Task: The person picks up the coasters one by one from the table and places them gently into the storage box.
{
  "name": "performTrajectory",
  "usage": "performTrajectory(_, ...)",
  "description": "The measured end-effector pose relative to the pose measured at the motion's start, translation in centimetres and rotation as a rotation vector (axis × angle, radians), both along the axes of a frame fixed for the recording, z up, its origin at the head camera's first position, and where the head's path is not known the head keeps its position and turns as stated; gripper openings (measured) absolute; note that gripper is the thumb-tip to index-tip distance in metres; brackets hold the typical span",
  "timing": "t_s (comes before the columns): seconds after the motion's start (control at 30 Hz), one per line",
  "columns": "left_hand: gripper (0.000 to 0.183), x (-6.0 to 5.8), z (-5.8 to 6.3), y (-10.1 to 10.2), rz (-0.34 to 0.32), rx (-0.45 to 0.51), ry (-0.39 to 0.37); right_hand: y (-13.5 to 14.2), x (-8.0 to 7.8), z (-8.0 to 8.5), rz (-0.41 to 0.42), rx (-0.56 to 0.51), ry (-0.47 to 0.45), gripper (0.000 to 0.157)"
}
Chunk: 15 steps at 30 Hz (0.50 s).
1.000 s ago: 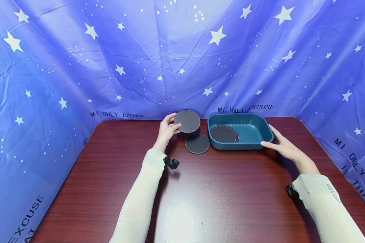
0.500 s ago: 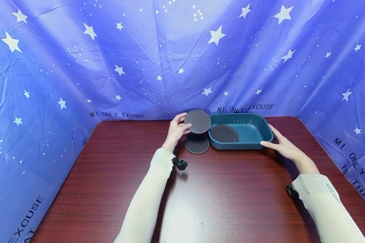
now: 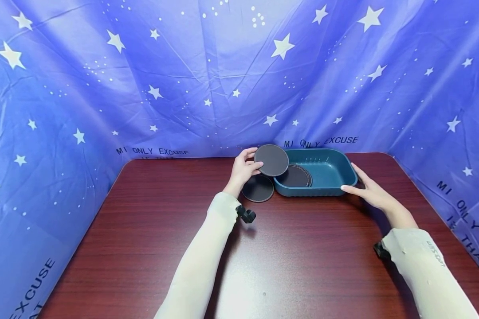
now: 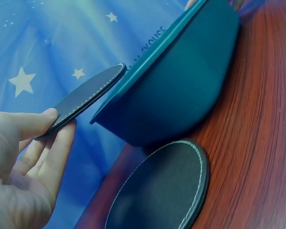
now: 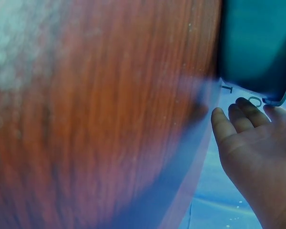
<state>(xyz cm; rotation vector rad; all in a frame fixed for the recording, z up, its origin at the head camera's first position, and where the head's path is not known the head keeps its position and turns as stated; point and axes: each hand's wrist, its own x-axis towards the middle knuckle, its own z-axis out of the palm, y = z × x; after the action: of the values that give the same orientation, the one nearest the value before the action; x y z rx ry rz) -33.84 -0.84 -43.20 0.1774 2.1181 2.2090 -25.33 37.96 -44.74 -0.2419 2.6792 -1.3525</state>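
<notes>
My left hand pinches a round dark leather coaster by its left edge, thumb on top and fingers beneath. White stitching runs round its rim in the left wrist view. The held coaster is raised and overlaps the left end of a teal plastic basin in the head view. Inside the basin's left part lie stacked dark coasters, partly hidden by the held one. Another coaster lies flat on the table, left of the basin. My right hand holds the basin's right end, thumb at the near rim and fingers along the side.
The reddish-brown wooden table carries the basin near its far edge. A blue star-printed cloth hangs close behind and to both sides. A small black device sits at the left wrist.
My left hand has moved right with the coaster, from above the table to the basin's left end. The right hand, the basin and the coaster on the table stay in place.
</notes>
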Motion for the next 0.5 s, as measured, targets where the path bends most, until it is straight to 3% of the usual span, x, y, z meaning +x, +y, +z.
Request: performTrajectory(0.5, 0.039, -0.7, 0.3, 4.1, 0.013, -0.095, 0.022, 0.0, 0.0, 0.0, -0.01, 0.026, -0.01, 0.095)
